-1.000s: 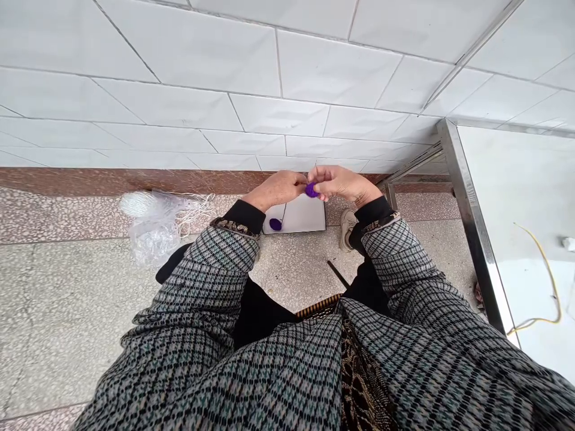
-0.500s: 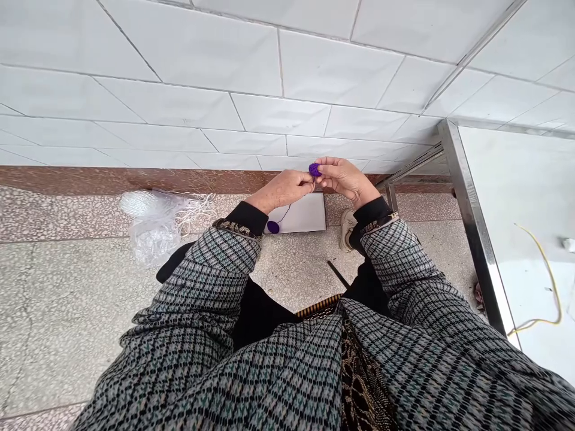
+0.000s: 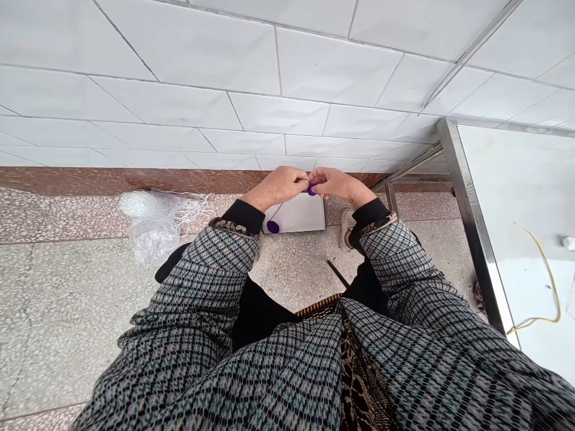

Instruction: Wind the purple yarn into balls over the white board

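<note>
A small round piece of purple yarn work (image 3: 311, 189) sits between my two hands, mostly covered by fingers. My right hand (image 3: 336, 184) is closed on it with thumb and fingertips. My left hand (image 3: 281, 184) is pinched right beside it, its fingertips at the piece's left side. A thin strand of yarn (image 3: 277, 211) runs up from a purple yarn ball (image 3: 272, 227) and disappears under my left hand. The ball lies at the left front corner of a white shallow box or board (image 3: 300, 214) on the floor, below my hands.
At the left on the floor are clear plastic bags (image 3: 153, 230) and white cord (image 3: 195, 209). A metal-framed table (image 3: 476, 209) with a yellow wire (image 3: 550, 275) stands at the right. The tiled wall (image 3: 269, 66) rises ahead. A dark stick (image 3: 338, 273) lies near my feet.
Both hands have come down slightly with the purple piece. My right hand's fingers have turned down over it, hiding more of it. The yarn ball stays where it was.
</note>
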Available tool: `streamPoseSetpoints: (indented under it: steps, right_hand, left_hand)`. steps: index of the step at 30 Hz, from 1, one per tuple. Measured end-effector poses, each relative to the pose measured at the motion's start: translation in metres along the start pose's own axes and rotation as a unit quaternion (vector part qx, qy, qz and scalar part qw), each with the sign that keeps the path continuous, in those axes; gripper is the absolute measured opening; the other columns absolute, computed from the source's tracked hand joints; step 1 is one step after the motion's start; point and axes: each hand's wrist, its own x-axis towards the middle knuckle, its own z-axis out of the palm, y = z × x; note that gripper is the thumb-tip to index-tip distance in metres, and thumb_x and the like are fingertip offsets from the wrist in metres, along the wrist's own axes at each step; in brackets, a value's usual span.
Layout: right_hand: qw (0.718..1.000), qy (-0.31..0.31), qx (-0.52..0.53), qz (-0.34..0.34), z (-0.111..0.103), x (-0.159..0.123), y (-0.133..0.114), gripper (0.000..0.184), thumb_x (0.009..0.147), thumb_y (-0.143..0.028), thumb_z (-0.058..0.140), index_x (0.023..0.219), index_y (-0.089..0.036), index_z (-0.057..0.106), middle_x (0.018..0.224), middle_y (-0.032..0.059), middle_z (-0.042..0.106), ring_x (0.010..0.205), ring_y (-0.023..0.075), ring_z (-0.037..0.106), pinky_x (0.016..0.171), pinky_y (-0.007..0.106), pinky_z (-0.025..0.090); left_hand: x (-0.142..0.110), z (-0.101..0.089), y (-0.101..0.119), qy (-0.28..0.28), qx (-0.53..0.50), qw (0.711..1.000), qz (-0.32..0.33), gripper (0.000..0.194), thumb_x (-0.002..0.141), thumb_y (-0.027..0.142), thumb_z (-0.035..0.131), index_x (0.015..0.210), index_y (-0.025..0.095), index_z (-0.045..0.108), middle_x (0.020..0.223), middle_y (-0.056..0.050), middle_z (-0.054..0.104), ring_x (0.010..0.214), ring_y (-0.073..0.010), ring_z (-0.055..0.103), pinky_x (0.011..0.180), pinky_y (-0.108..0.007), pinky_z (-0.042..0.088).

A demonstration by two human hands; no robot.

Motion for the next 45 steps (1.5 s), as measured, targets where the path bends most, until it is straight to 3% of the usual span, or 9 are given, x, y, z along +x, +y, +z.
streamPoseSetpoints:
  steps: [5, 13, 19, 23, 27, 31, 36, 39, 45]
  right_hand:
    - [0.987, 0.097, 0.127, -0.002, 0.000, 0.004, -0.003, 0.026, 0.092, 0.010, 0.074, 0.086, -0.015, 0.069, 0.064, -0.0027, 0.068, 0.051, 0.0074, 0.057, 0.050, 0.014, 0.050]
    - [0.971, 0.073, 0.227, -0.003, -0.003, 0.001, -0.005, 0.023, 0.104, 0.005, 0.069, 0.092, -0.014, 0.066, 0.068, -0.0018, 0.071, 0.056, 0.0072, 0.066, 0.061, 0.015, 0.059]
    - [0.992, -0.036, 0.119, -0.035, -0.007, -0.006, -0.003, 0.024, 0.095, 0.005, 0.078, 0.089, -0.016, 0.066, 0.066, -0.0041, 0.068, 0.054, 0.0065, 0.060, 0.055, 0.014, 0.052]
    - [0.996, -0.091, -0.019, -0.014, -0.004, -0.006, 0.001, 0.031, 0.085, 0.013, 0.079, 0.085, -0.016, 0.067, 0.065, -0.0054, 0.068, 0.054, 0.0062, 0.058, 0.051, 0.014, 0.049]
    - [0.999, -0.012, -0.044, 0.016, 0.000, 0.002, 0.004, 0.037, 0.081, 0.019, 0.076, 0.083, -0.016, 0.067, 0.061, -0.0063, 0.067, 0.050, 0.0065, 0.056, 0.045, 0.014, 0.046]
    - [0.989, 0.077, 0.127, 0.002, -0.003, 0.008, 0.001, 0.026, 0.095, 0.011, 0.073, 0.088, -0.013, 0.069, 0.064, -0.0041, 0.069, 0.050, 0.0051, 0.058, 0.050, 0.013, 0.051]
    - [0.962, 0.104, 0.254, 0.007, -0.007, 0.008, -0.001, 0.025, 0.101, 0.008, 0.070, 0.090, -0.015, 0.065, 0.068, -0.0028, 0.070, 0.057, 0.0068, 0.067, 0.061, 0.014, 0.059]
    - [0.964, 0.080, 0.252, -0.016, -0.010, 0.007, 0.000, 0.025, 0.101, 0.005, 0.070, 0.092, -0.017, 0.062, 0.067, -0.0052, 0.066, 0.055, 0.0063, 0.064, 0.057, 0.013, 0.055]
    - [0.989, -0.050, 0.131, -0.043, -0.010, -0.003, 0.000, 0.025, 0.091, 0.007, 0.077, 0.097, -0.015, 0.067, 0.067, -0.0063, 0.068, 0.055, 0.0053, 0.060, 0.056, 0.013, 0.051]
  left_hand:
    - [-0.001, 0.004, 0.002, -0.005, -0.006, 1.000, 0.013, 0.018, 0.089, 0.025, 0.058, 0.073, 0.020, 0.065, 0.067, 0.001, 0.058, 0.066, -0.0158, 0.047, 0.071, -0.033, 0.036]
    - [0.001, 0.008, -0.001, -0.028, 0.016, 0.999, 0.027, 0.022, 0.094, 0.025, 0.060, 0.074, 0.020, 0.067, 0.068, 0.001, 0.059, 0.067, -0.0159, 0.049, 0.071, -0.033, 0.036]
    - [0.003, 0.003, -0.004, -0.045, 0.021, 0.999, -0.018, 0.018, 0.094, 0.030, 0.068, 0.092, 0.019, 0.082, 0.076, -0.003, 0.070, 0.071, -0.0183, 0.057, 0.073, -0.033, 0.039]
    - [0.003, 0.001, -0.007, -0.034, 0.031, 0.999, -0.023, 0.020, 0.089, 0.024, 0.067, 0.070, 0.020, 0.070, 0.066, -0.001, 0.063, 0.064, -0.0166, 0.049, 0.067, -0.034, 0.034]
    - [0.002, 0.003, -0.006, -0.006, 0.010, 1.000, 0.019, 0.021, 0.087, 0.024, 0.061, 0.067, 0.020, 0.063, 0.062, 0.001, 0.057, 0.062, -0.0154, 0.044, 0.065, -0.033, 0.032]
    - [0.001, 0.005, -0.001, 0.037, -0.009, 0.998, 0.044, 0.021, 0.091, 0.027, 0.057, 0.071, 0.020, 0.061, 0.066, 0.001, 0.057, 0.066, -0.0156, 0.047, 0.068, -0.031, 0.035]
    - [0.000, 0.009, -0.001, 0.004, 0.001, 0.999, 0.049, 0.020, 0.092, 0.028, 0.056, 0.075, 0.020, 0.065, 0.067, 0.002, 0.057, 0.066, -0.0156, 0.046, 0.070, -0.032, 0.036]
    - [0.001, 0.011, -0.004, -0.021, 0.017, 0.999, 0.046, 0.021, 0.092, 0.026, 0.058, 0.073, 0.021, 0.064, 0.069, 0.001, 0.060, 0.068, -0.0162, 0.050, 0.071, -0.032, 0.037]
    - [0.005, 0.008, -0.008, -0.027, 0.028, 0.999, -0.022, 0.015, 0.089, 0.029, 0.067, 0.082, 0.019, 0.078, 0.069, -0.002, 0.066, 0.067, -0.0185, 0.055, 0.067, -0.033, 0.038]
